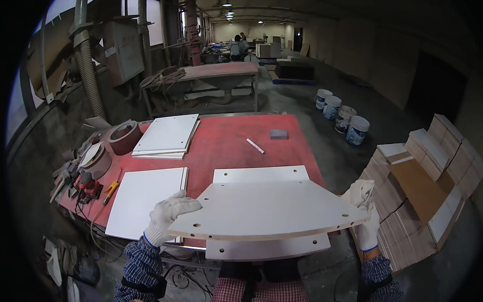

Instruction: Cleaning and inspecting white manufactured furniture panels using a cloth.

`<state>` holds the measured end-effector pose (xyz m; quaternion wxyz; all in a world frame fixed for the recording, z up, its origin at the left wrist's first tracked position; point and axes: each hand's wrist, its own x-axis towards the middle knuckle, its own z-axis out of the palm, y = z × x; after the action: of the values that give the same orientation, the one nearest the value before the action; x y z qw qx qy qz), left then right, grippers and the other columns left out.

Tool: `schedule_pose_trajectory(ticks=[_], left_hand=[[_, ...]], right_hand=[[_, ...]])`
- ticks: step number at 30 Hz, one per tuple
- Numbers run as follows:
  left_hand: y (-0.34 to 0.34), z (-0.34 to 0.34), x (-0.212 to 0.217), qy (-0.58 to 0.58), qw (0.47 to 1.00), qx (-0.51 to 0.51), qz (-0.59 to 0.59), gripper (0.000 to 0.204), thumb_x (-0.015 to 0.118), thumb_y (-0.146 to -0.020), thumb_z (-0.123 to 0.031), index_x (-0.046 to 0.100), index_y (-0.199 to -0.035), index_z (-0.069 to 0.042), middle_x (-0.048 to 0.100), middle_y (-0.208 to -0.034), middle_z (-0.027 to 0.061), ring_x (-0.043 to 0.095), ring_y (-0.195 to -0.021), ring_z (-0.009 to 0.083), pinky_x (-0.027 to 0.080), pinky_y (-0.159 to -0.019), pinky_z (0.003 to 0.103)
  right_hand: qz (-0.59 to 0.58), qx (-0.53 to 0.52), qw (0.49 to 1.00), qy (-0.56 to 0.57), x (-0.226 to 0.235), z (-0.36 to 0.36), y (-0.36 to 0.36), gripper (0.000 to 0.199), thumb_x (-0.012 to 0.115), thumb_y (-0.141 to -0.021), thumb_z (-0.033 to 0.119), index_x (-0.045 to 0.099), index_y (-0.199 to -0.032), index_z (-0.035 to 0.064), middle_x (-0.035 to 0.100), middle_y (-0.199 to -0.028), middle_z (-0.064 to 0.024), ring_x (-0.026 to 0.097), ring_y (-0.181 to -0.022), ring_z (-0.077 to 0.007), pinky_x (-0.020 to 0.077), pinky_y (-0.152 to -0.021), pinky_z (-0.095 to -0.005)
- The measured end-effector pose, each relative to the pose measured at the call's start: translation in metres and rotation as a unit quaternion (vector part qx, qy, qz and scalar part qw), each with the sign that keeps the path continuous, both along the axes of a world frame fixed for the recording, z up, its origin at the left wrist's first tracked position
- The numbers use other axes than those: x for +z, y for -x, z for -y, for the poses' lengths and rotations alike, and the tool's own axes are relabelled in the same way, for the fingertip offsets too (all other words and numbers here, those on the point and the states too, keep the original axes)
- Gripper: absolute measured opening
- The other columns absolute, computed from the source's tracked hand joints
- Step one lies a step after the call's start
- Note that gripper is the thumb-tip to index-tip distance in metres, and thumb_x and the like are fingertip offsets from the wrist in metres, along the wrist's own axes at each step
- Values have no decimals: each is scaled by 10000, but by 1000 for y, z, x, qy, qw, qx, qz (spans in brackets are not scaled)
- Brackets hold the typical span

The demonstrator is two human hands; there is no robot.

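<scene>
Both my hands wear white gloves. A white drilled panel [266, 208] with slanted sides and a curved near edge is held between them, above the table. My left hand [170, 215] grips its left corner, fingers on top. My right hand [366, 214] closes round its right end; part of those fingers is hidden behind the panel. Beneath lies another white panel [270, 251] with round holes, its near end sticking out past the table edge. A plain white panel stack [146, 201] lies beside my left hand.
On the red table [220, 137] lie more drilled white panels [165, 135], a white marker [255, 146], a grey block [278, 134], a red power sander [87, 185], a yellow air gun [111, 190] and abrasive rolls [125, 137]. Stacked boards [404, 220] stand at right; buckets [357, 130] beyond.
</scene>
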<state>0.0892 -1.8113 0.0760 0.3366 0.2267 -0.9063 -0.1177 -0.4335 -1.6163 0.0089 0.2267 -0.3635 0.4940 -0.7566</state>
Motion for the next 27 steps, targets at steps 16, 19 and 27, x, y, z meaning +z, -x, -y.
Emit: schedule_pose_trajectory(ticks=[16,19,27], left_hand=[[51,156,37,-295,924,95,-225,487,628,-1001,-433,699,-1075,43,708,-973,39,628,-930,121,492,-888,286],[65,160,-29,-325,926,43,-188,524,580,-1032,-451,625,-1246,25,665,-1142,44,580,-1058,117,455,-961,292],[88,119,-84,-337,912,87,-219,417,541,-1036,-301,535,-1328,-3,619,-1096,42,544,-978,120,464,-903,307]], right_hand=[[-45,101,988,-107,11,161,29,390,655,-977,130,577,-1326,-26,669,-1135,-67,658,-951,-136,572,-794,-284],[-75,89,981,-152,4,175,42,366,691,-946,106,614,-1282,-18,679,-1096,-49,646,-934,-117,556,-809,-280],[-88,71,985,-130,15,184,19,296,714,-913,92,645,-1193,25,676,-1034,-13,634,-935,-103,523,-843,-268]])
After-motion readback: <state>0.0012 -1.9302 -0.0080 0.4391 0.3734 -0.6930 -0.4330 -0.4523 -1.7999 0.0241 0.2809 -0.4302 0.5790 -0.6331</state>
